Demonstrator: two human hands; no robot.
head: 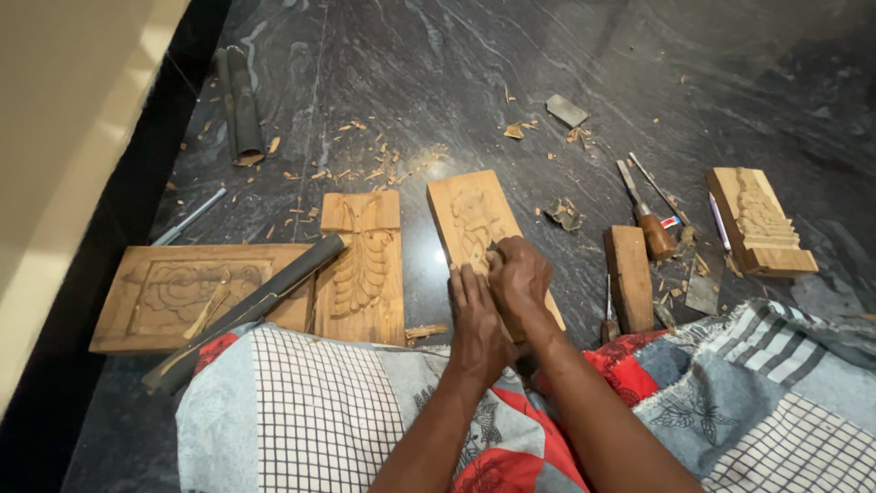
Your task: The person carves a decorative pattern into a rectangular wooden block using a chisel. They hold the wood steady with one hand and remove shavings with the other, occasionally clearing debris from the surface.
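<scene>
- Wooden carved panel (476, 226) lies on the dark marbled floor (438, 82) just ahead of our lap, tilted a little, its near end hidden under our hands.
- Our right hand (520, 274) sits on the panel's lower part, grip clenched; something small may be inside it, but we cannot tell what.
- Our left hand (476, 324) presses against the right one, fingers extended and touching it; its grip looks released, flat rather than wrapped around anything.
- Left of the panel, just beside it, lies a second panel with a leaf carving (362, 265), and further left a wide framed carving (187, 292); a dark long bar (251, 306) rests across both.
- Right of our hands stands a plain wooden block (630, 277), with wood-handled chisels (646, 215) near it and a small carved piece (759, 222) further right.
- Wood chips (365, 164) are scattered over the floor beyond the panels.
- A patterned cloth (319, 411) covers our legs.
</scene>
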